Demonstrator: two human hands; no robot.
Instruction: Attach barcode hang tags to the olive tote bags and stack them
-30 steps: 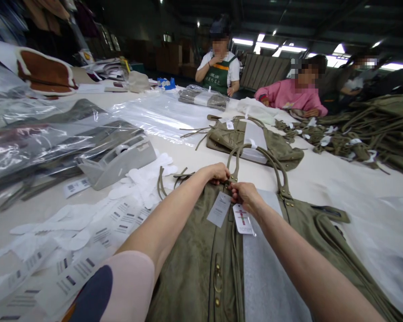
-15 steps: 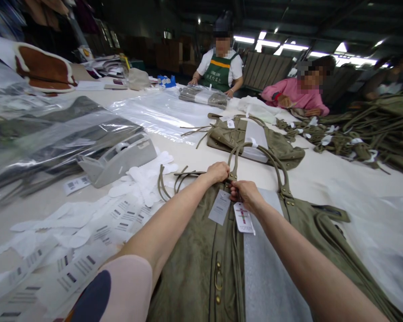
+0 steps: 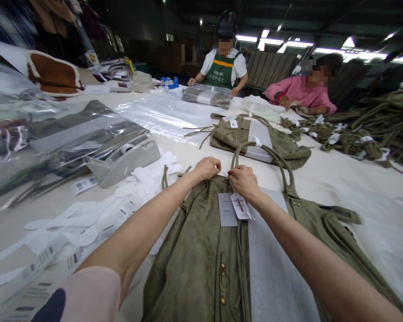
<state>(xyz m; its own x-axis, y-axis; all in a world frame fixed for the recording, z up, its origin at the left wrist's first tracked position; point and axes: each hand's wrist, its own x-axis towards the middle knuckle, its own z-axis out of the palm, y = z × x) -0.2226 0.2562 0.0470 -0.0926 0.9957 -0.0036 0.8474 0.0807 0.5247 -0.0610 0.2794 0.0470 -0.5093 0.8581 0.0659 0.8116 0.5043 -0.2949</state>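
An olive-green handbag (image 3: 188, 241) lies before me, a grey sheet (image 3: 272, 250) wrapped over its middle and its paired handles (image 3: 278, 156) standing up. At the bag's upper edge, my left hand (image 3: 207, 168) is closed in a pinch; what its fingertips hold is too small to make out. Just right of it, beside the handle's base, my right hand (image 3: 244, 181) is closed too, its fingertips hiding what they grip. Directly below the right hand hang a grey tag (image 3: 227, 210) and a white printed tag (image 3: 241, 206).
A second olive bag (image 3: 221, 136) lies beyond. On the left are a grey tape dispenser (image 3: 127, 161), white paper strips (image 3: 87, 219) and plastic-wrapped goods (image 3: 97, 120). Two co-workers, one in a green apron (image 3: 221, 71), one in a pink top (image 3: 312, 91), work across the table.
My left hand has moved slightly left and up, apart from the right hand. The right hand has risen a little, and the two tags now overlap. Thin straps by the left hand have shifted.
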